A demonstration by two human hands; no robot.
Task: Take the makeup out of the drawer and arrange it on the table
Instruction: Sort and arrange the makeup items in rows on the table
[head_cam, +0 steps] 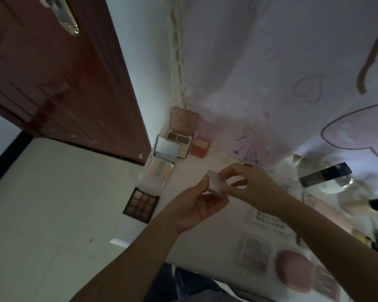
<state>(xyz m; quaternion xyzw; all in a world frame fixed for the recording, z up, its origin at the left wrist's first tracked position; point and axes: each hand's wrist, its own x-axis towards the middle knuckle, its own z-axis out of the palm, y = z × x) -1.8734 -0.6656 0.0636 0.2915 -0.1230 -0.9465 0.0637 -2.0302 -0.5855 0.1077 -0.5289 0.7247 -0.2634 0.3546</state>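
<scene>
Both hands hold a small clear makeup case [216, 182] above the white table [183, 171]. My left hand [196, 205] grips it from below and my right hand [247, 182] pinches its top edge. Along the table's left edge lie a dark nine-pan eyeshadow palette [141, 204], an open mirrored compact [163, 160], an open brown contour palette [180, 136] and a small red blush [200, 147]. The drawer is not in view.
To the right lie more blurred makeup items: a pink round puff case [294, 272], a pale palette [255, 255], a sheet of small dots [268, 221] and a dark tube [325, 174]. A printed cloth [271, 83] hangs behind the table. A brown door [63, 83] stands at left.
</scene>
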